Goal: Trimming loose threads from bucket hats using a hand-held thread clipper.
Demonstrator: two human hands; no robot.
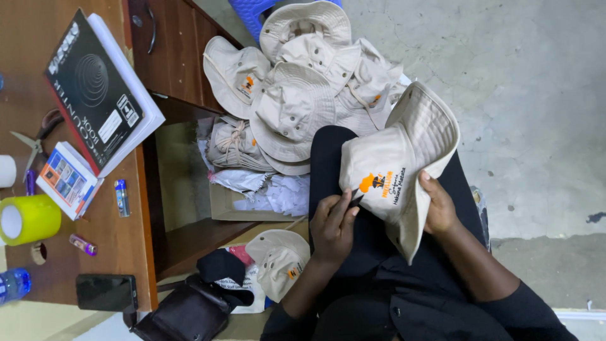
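Observation:
A beige bucket hat point(394, 167) with an orange and black embroidered emblem lies across my lap on dark trousers. My right hand point(439, 207) grips the hat's brim at its right side, thumb on top. My left hand point(333, 222) is pinched on a small dark pointed tool point(355, 201), whose tip touches the hat's crown just left of the emblem. What kind of tool it is cannot be made out.
A pile of similar beige hats point(297, 95) lies ahead over a cardboard box point(221, 205) of crumpled paper. One more hat point(278, 260) and a black bag point(189, 312) sit lower left. The wooden desk point(120, 243) holds a black book point(91, 88), scissors, yellow tape roll point(28, 219) and phone point(106, 292).

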